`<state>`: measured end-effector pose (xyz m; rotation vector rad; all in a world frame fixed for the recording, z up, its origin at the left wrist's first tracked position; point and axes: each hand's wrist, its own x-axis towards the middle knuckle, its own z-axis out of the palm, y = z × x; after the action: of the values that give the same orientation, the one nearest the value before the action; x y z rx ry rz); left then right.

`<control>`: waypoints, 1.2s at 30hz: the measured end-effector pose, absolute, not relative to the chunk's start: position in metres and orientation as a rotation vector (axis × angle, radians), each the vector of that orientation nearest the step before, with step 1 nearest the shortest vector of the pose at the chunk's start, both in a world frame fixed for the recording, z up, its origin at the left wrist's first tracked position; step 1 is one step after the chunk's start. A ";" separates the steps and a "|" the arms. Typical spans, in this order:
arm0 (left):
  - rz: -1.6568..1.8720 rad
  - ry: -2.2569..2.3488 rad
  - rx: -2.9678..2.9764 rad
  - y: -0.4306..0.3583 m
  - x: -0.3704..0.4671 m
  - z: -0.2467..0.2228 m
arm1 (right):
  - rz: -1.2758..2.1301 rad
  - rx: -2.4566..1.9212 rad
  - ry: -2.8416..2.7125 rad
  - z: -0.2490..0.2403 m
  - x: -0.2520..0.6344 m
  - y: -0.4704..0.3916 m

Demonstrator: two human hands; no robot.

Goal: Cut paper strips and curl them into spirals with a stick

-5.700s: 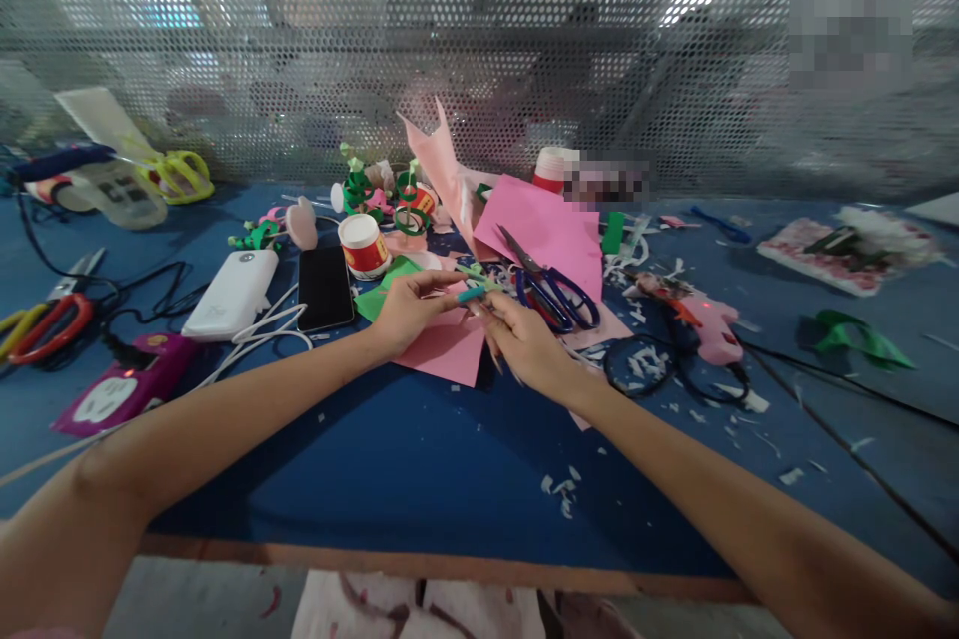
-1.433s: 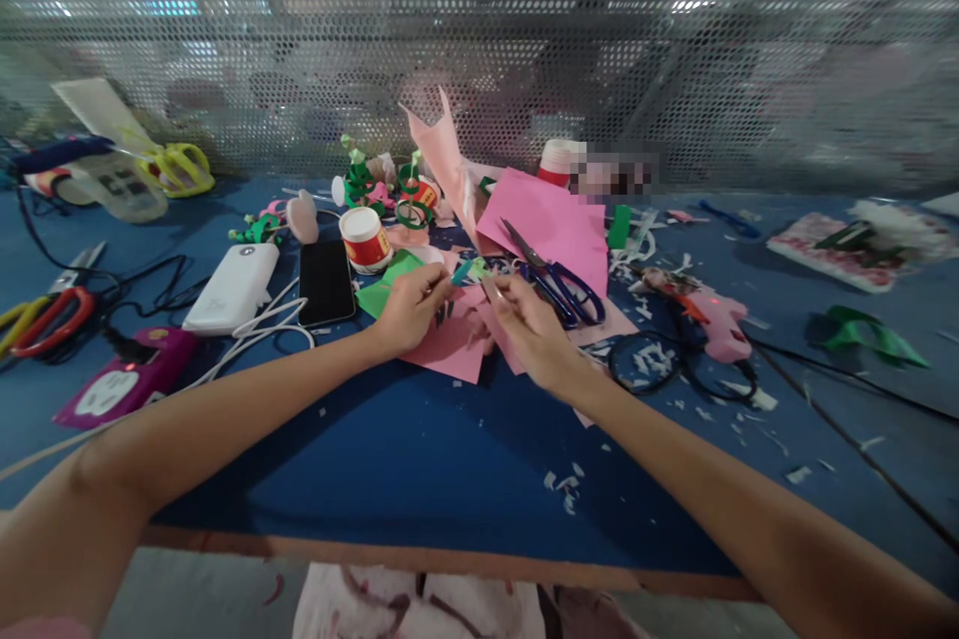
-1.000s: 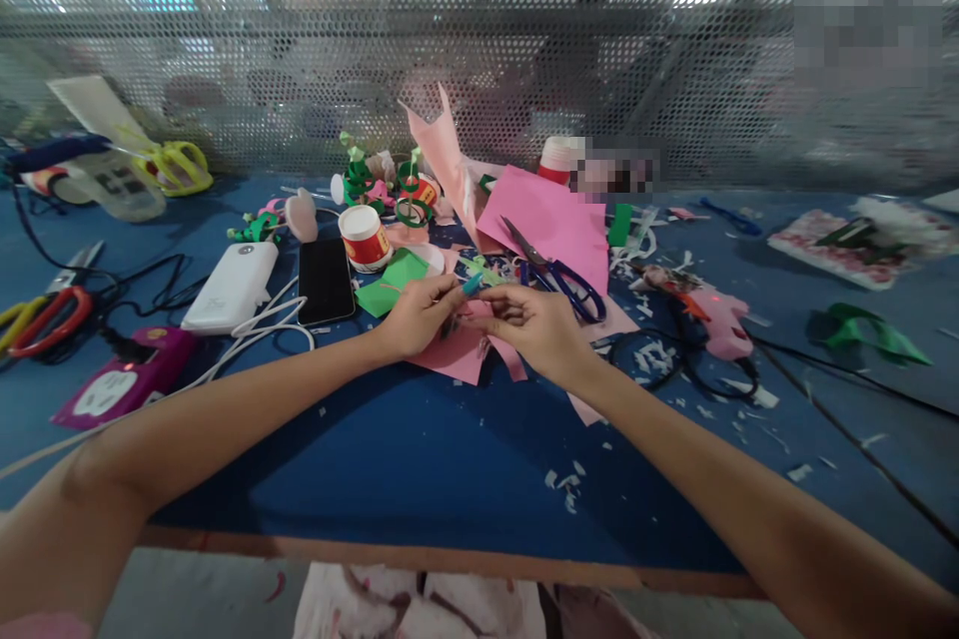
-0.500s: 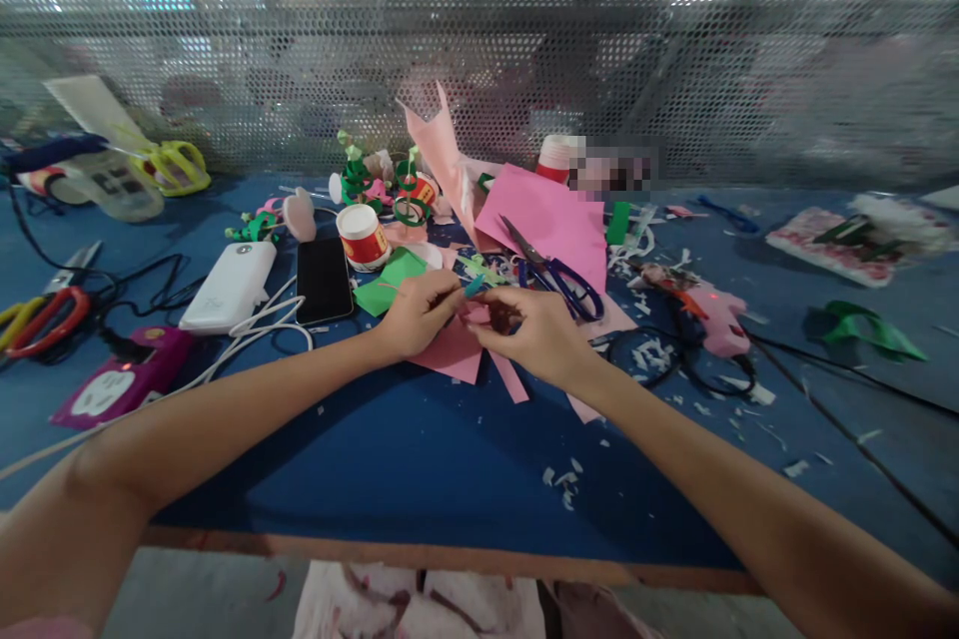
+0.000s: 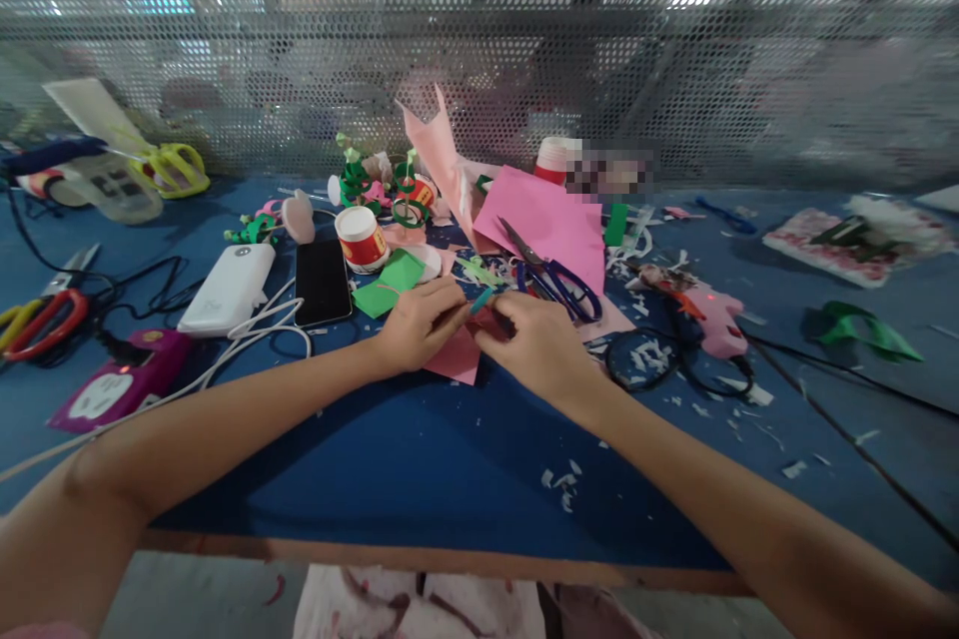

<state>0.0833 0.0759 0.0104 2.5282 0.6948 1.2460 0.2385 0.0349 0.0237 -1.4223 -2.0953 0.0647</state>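
Near the middle of the blue table, my left hand (image 5: 424, 322) and my right hand (image 5: 535, 344) meet with bent fingers. Between their fingertips is a small teal piece (image 5: 481, 301), with pinkish paper just below it, partly hidden by the fingers. Both hands are closed around these small pieces. Under them lies a pink paper sheet (image 5: 456, 359). Green paper (image 5: 390, 285) is just behind my left hand. Blue-handled scissors (image 5: 550, 270) rest open on a large pink sheet (image 5: 576, 220) behind my right hand.
A red-and-white tub (image 5: 363, 240), a black phone (image 5: 322, 282) and a white power bank (image 5: 229, 290) stand or lie at the left. Red-and-yellow scissors (image 5: 56, 310) are far left. A pink glue gun (image 5: 711, 318) with cables lies right among paper scraps. Perforated metal (image 5: 479, 50) rises behind.
My hands have shifted slightly, and my right hand has turned, its fingers now covering more of the pink paper. The pink strip beneath it no longer shows. The teal piece has moved slightly right.
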 end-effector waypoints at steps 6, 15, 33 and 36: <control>1.317 0.634 2.548 0.073 0.087 0.010 | -0.303 -1.318 -2.084 0.015 0.238 0.035; 1.174 0.785 2.337 0.076 0.090 0.008 | -0.598 -1.197 -2.056 0.013 0.236 0.036; 1.213 0.650 2.453 0.081 0.090 0.004 | -0.567 -1.189 -2.014 0.010 0.235 0.037; 1.194 0.601 2.449 0.081 0.089 0.005 | -0.581 -1.235 -1.995 0.011 0.235 0.037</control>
<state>0.0895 0.0809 0.0049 2.4487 0.6011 1.1939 0.2355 0.0366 0.0110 -1.2351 -1.9950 -0.5807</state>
